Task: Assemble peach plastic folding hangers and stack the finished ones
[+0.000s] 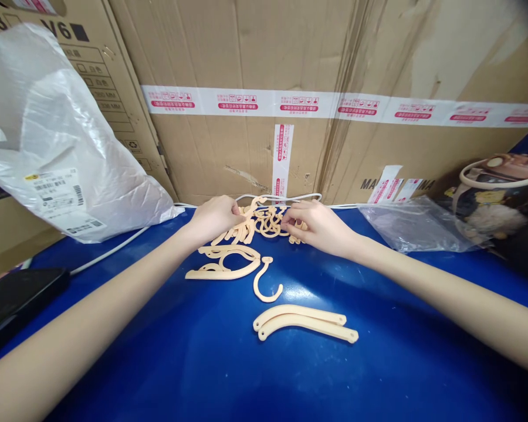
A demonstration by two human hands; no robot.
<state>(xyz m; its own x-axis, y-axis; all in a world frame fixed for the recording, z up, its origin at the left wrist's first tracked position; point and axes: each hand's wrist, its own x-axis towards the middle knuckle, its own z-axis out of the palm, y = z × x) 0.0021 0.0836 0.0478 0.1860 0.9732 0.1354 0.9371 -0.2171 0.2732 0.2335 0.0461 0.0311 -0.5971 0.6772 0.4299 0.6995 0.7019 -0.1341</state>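
My left hand is closed at the left side of a heap of cream plastic hanger parts; its fingertips are partly hidden, so whatever they pinch does not show. At the heap's right side, among loose hanger hooks, the fingers of my right hand are curled together, and what lies between them is unclear. Nearer to me is a folded hanger, flat on the blue table. Beside it lies a single hook. Two curved hanger arms rest side by side closest to me.
Cardboard boxes wall off the back. A white plastic package leans at the left, above a black device. A white cable runs along the table. At the right are a clear plastic bag and a dark patterned item.
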